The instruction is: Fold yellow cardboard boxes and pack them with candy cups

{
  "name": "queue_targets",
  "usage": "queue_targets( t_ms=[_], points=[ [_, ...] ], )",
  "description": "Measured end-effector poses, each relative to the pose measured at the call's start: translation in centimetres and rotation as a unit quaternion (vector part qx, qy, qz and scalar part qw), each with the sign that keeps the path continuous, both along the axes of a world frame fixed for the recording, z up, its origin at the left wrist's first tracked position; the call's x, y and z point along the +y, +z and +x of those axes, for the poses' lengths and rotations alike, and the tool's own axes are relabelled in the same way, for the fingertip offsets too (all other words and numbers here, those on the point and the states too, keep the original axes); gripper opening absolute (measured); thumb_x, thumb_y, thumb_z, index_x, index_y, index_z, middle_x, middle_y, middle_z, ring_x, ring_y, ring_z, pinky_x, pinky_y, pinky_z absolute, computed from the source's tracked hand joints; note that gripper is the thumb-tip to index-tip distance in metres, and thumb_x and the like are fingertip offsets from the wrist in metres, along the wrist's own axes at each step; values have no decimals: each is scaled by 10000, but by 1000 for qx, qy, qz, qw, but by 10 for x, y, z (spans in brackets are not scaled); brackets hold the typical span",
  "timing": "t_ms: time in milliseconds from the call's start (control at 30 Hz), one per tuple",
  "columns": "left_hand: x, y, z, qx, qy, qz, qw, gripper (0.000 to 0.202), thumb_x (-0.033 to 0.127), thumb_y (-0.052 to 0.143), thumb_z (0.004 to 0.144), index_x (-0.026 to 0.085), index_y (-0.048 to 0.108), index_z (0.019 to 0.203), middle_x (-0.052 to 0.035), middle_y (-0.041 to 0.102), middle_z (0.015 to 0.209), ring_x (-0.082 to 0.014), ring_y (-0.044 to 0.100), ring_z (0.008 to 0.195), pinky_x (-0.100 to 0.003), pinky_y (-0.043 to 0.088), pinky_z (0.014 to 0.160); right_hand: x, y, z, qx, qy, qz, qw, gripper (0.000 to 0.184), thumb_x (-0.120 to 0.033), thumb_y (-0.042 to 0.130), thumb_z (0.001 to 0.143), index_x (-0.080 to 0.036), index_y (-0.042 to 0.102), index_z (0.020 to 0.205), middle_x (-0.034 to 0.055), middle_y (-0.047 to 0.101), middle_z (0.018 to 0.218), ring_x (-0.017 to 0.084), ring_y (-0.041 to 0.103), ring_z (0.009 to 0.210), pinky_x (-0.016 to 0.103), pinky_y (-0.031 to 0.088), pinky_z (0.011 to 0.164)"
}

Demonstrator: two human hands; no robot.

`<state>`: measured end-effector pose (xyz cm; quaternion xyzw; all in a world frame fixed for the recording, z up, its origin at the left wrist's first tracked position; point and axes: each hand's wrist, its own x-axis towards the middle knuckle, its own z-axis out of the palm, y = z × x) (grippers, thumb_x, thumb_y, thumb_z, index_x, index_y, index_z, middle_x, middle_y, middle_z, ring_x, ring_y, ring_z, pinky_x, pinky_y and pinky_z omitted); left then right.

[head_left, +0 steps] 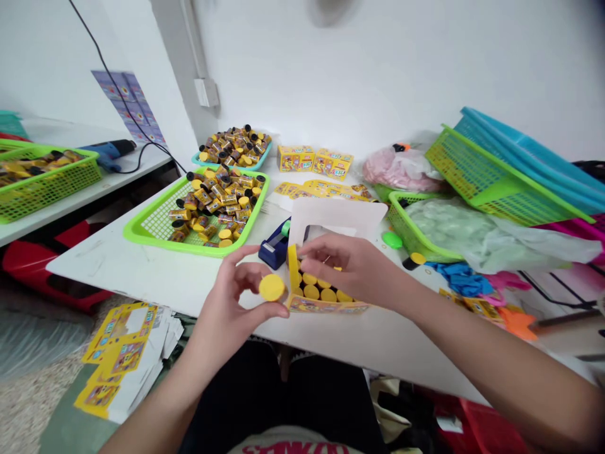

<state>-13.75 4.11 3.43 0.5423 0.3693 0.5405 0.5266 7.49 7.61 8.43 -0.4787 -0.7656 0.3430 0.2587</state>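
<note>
My left hand [236,296] is closed round a small tub with a yellow lid [271,287], held just left of an open yellow display box [326,306]. Several yellow-lidded tubs [317,291] stand inside that box, and its white flap [338,217] is raised behind. My right hand [350,265] reaches over the box with its fingers pinched above the tubs; what it pinches is hidden.
A green tray [146,230] of loose tubs lies at the left, a teal tray [201,157] behind it. A blue tape dispenser [274,249], finished boxes [314,159], flat cartons [321,188], green baskets [401,221] with bagged parts and stacked baskets [515,170] crowd the table. Cartons [120,350] lie on the floor.
</note>
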Motion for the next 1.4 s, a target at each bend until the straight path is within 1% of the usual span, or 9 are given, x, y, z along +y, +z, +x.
queue_targets(
  t_ms=[200, 333, 433, 567, 667, 833, 967, 1167, 1400],
  points=[
    [1, 14, 34, 4, 67, 97, 993, 749, 14, 836, 549, 308, 492, 1146, 33, 654, 886, -155, 597, 780, -275, 464, 803, -17, 24, -4, -8, 22, 37, 999, 301, -315, 706, 745, -231, 707, 1033, 10, 717, 870, 143, 660, 684, 252, 525, 614],
    [30, 31, -8, 147, 155, 155, 964, 726, 140, 866, 582, 292, 520, 1202, -19, 642, 1112, -197, 590, 949, -278, 441, 884, 8, 9, 10, -148, -33, 68, 986, 253, -285, 677, 736, -202, 729, 970, 42, 704, 822, 153, 633, 583, 288, 509, 568],
    [77, 43, -71, 378, 202, 133, 894, 570, 371, 810, 692, 227, 588, 1198, -31, 616, 1140, -234, 572, 1024, -271, 433, 870, 28, -15, 11, -192, -45, 87, 976, 289, -241, 682, 735, -206, 723, 1019, 90, 689, 1011, 188, 673, 719, 325, 538, 668],
    [160, 47, -129, 641, 120, 12, 758, 1012, 524, 832, 591, 112, 423, 1420, -211, 431, 1409, -442, 480, 1222, -483, 375, 1007, 33, -41, 0, -148, -51, 62, 986, 351, -210, 621, 801, -190, 599, 1151, 93, 679, 1121, 194, 705, 870, 328, 564, 769],
    [217, 36, -135, 692, 73, -24, 718, 1263, 521, 876, 482, 173, 248, 1521, -244, 334, 1498, -445, 468, 1260, -488, 375, 1038, 22, -41, -3, -141, -70, 75, 985, 364, -275, 600, 835, -193, 536, 1183, 113, 651, 1219, 217, 712, 912, 359, 581, 769],
    [276, 16, -122, 732, 59, -43, 677, 1223, 610, 799, 480, 248, 263, 1518, -166, 245, 1556, -412, 399, 1346, -417, 364, 1091, -1, -23, 13, -66, -121, 94, 986, 364, -419, 567, 858, -232, 560, 1171, 99, 690, 1121, 219, 725, 876, 341, 608, 711],
    [295, 18, -119, 753, 18, -38, 657, 1225, 572, 797, 474, 229, 262, 1522, -156, 146, 1603, -418, 320, 1394, -415, 365, 1101, -18, -17, 38, -41, -141, 46, 988, 376, -515, 573, 852, -246, 599, 1114, 65, 728, 923, 201, 724, 779, 316, 608, 674],
    [290, 18, -130, 759, -68, -69, 644, 1192, 483, 875, 423, 239, 369, 1474, -142, 465, 1469, -388, 510, 1242, -410, 480, 983, -40, -22, 73, -52, -140, 32, 988, 350, -542, 591, 843, -256, 663, 1031, 63, 746, 976, 212, 721, 835, 298, 601, 682],
    [281, -4, -133, 750, -43, -72, 657, 620, 447, 647, 856, 190, 457, 1388, -136, 520, 1396, -297, 540, 1225, -511, 439, 1017, -46, -20, 75, -6, -137, 62, 989, 319, -535, 610, 839, -248, 706, 942, 51, 748, 908, 190, 706, 795, 279, 589, 707]
  ],
)
